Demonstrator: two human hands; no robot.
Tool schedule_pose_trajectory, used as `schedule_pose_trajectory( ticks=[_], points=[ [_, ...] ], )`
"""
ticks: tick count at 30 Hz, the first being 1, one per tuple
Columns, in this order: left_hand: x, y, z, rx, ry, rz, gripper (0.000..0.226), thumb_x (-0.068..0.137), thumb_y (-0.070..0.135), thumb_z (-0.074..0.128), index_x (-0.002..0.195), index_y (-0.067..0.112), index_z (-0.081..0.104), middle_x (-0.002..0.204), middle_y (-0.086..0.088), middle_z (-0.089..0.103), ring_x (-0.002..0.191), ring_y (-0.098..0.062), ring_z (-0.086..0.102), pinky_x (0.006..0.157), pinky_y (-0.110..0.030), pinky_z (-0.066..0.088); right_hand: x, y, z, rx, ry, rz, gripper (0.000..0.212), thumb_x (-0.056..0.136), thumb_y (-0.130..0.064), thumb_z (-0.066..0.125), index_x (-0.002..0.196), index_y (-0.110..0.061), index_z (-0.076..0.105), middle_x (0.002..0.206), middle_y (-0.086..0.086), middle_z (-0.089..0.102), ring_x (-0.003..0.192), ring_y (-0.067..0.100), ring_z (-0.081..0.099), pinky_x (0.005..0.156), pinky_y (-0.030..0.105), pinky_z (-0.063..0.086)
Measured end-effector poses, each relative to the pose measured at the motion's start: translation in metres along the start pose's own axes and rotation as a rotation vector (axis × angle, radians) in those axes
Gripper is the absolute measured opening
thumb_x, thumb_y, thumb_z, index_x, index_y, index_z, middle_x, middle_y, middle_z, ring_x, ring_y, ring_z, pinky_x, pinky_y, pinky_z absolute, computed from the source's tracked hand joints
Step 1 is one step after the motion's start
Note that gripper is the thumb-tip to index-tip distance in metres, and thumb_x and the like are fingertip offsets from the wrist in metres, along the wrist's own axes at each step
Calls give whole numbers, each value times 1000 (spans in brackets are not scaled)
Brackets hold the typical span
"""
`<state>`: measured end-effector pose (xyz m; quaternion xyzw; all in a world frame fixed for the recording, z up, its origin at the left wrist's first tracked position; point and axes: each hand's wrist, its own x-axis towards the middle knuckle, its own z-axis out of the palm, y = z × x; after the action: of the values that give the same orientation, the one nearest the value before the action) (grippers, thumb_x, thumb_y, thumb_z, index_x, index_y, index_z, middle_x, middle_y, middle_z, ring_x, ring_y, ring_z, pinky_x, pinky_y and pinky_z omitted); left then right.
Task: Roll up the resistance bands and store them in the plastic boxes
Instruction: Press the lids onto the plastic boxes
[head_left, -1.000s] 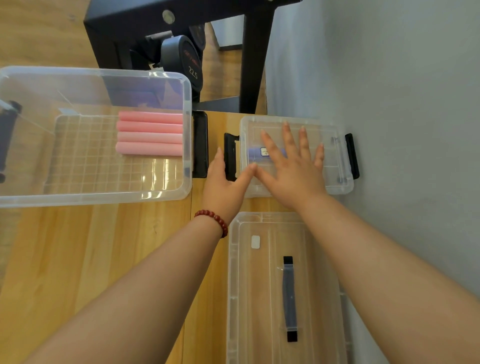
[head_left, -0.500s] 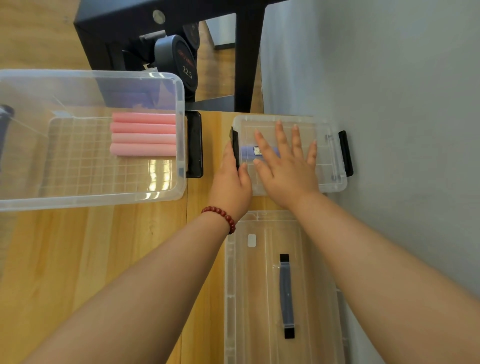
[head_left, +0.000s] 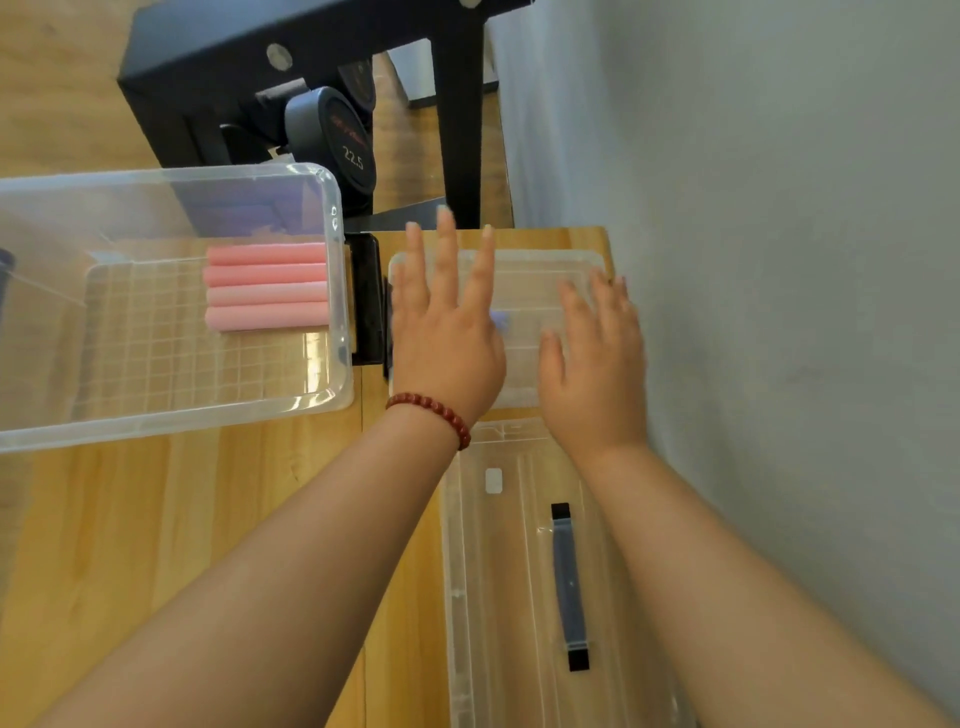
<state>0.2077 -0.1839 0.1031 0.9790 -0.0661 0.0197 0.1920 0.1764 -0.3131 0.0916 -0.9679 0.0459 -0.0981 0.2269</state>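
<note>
Firstly, item one: small clear plastic box with its lid on (head_left: 524, 291), standing on the light wooden table (head_left: 156, 519) against the grey wall (head_left: 779, 260); taken as the reference point.

Left hand (head_left: 447, 343): over the left half of that box, fingers straight and spread, gripping nothing; contact with the lid cannot be told. String of dark red beads (head_left: 431, 410) at its wrist.

Right hand (head_left: 597, 358): on the right half of the same lid, fingers loose and flat, holding nothing.

Large clear plastic box, uncovered (head_left: 332, 218): left of the small box, its black end latch (head_left: 366, 296) just beside it.

Four pink rolled resistance bands (head_left: 266, 287): inside the large box, side by side at the end nearest the small box.

Clear plastic lid with dark grey handle (head_left: 498, 571): flat on the table, just nearer the person than the small box.

Black dumbbell marked 22.5 (head_left: 337, 140): beyond the small box, under a black frame.
</note>
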Motion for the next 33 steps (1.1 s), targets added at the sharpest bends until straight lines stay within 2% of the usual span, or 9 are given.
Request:
schedule_pose_trajectory(
  ticks=[3,5,8,10,13,17,21,27,33],
  points=[
    [13,17,13,50,-243,67,59,105,39,21,155,27,-8,163,-6,-18,149,-29,-19,118,-44,-12,0,24,-10,7,-56,229,54,103,-28,44,153,-15,30,162,15,20,151,33,11,121,43,11],
    [15,20,24,143,-322,80,61,103,50,14,155,29,-10,162,-5,-19,148,-29,-21,118,-45,-13,1,35,-13,27,-111,314,60,102,-33,45,156,-20,21,164,11,11,152,29,7,121,42,13],
    [14,19,31,219,-331,73,64,100,56,11,154,29,-10,162,-5,-22,148,-29,-22,118,-46,-14,9,37,-13,123,-209,380,66,103,-39,43,157,-27,8,165,6,5,150,23,15,114,38,27],
    [14,20,31,225,-326,74,65,100,57,12,155,29,-9,162,-5,-22,148,-29,-22,117,-46,-15,12,35,-11,165,-237,365,67,103,-38,42,158,-26,4,163,6,18,146,22,27,108,33,34],
    [14,20,31,227,-315,75,65,100,58,12,155,29,-8,162,-5,-21,148,-29,-21,116,-45,-15,12,30,-11,116,-193,322,66,104,-37,42,158,-24,6,154,7,38,134,24,45,97,32,42],
    [13,20,31,223,-311,70,65,100,58,13,155,29,-8,162,-5,-21,148,-28,-21,117,-45,-15,11,29,-10,90,-172,368,66,104,-37,42,157,-17,9,151,9,43,133,26,47,100,34,43],
    [13,20,32,223,-305,70,65,100,57,13,155,30,-9,162,-4,-20,148,-28,-21,117,-45,-15,14,31,-9,50,-163,396,54,106,-26,37,156,-14,20,144,10,50,128,27,51,99,36,43],
    [14,23,31,255,-311,54,65,100,57,12,154,30,-10,162,-5,-21,148,-29,-21,117,-45,-15,16,29,-8,-13,-171,334,51,106,-18,36,155,-14,24,141,10,54,125,28,53,99,38,46],
    [13,23,31,260,-312,54,65,100,57,13,155,30,-8,162,-5,-19,148,-29,-20,118,-45,-13,14,31,-7,-49,-191,292,52,106,-19,34,156,-13,20,151,7,44,133,27,48,103,39,45]
  ],
)
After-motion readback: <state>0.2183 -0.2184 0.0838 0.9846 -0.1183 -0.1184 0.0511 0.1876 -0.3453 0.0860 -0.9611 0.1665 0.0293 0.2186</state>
